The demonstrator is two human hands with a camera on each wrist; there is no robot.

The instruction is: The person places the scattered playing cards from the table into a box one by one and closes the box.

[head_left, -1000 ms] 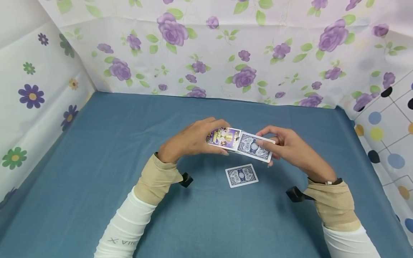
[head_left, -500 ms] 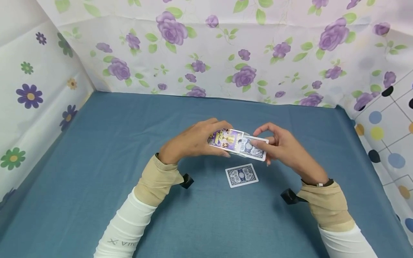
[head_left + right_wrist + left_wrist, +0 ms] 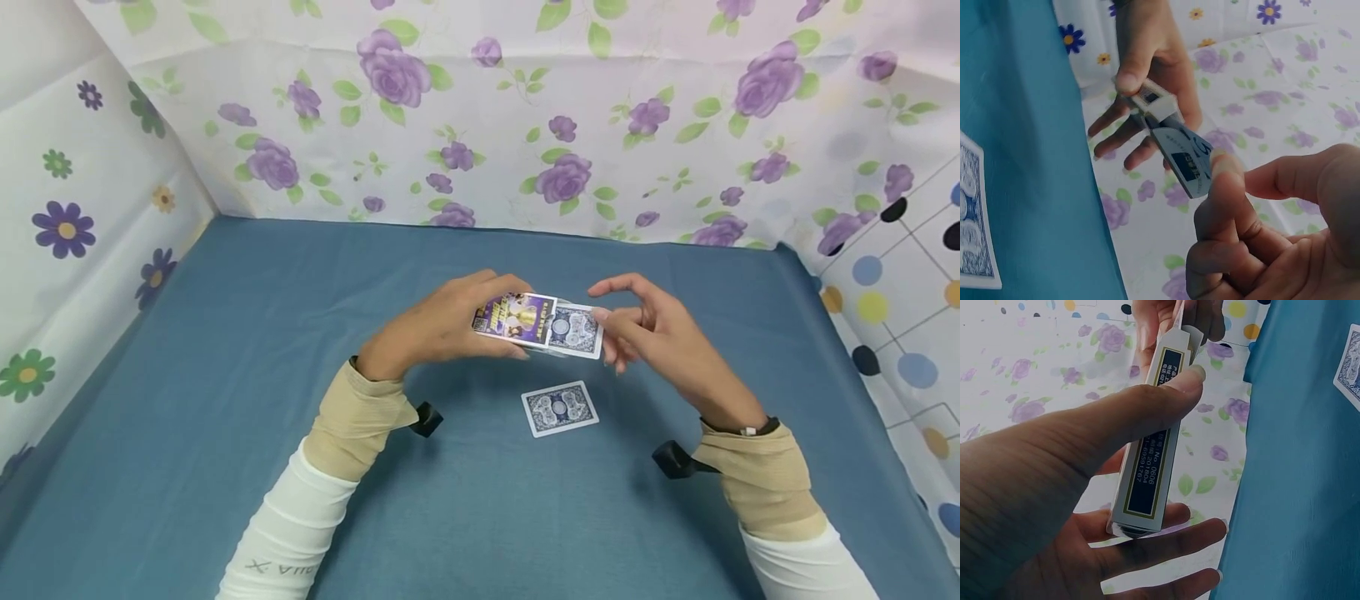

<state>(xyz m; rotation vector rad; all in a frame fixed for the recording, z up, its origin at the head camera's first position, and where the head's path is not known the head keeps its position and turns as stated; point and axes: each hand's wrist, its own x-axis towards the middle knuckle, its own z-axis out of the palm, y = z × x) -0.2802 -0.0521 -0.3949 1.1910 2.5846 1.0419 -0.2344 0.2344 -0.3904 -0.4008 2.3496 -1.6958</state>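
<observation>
A purple-and-white card box (image 3: 516, 318) with a gold trophy picture lies in my left hand (image 3: 450, 321), gripped between thumb and fingers above the table. A blue-patterned playing card (image 3: 576, 331) sticks partly out of the box's right end, its inner part hidden in the box. At its outer end my right hand (image 3: 648, 333) pinches the card, with one finger stretched out above it. The right wrist view shows the card's printed other side and my curled fingers at its corner. Face down on the table, below the box, lies a second playing card (image 3: 560, 408).
A blue cloth (image 3: 300, 417) covers the table. Floral sheets (image 3: 465, 108) hang behind it and on the left, and a dotted sheet (image 3: 892, 308) stands on the right. A black wrist camera (image 3: 675, 459) sits below my right wrist.
The playing card has slid left, deeper into the box, so less of it shows. My right hand has moved left with it, one finger now lifted clear. The card on the table stays put.
</observation>
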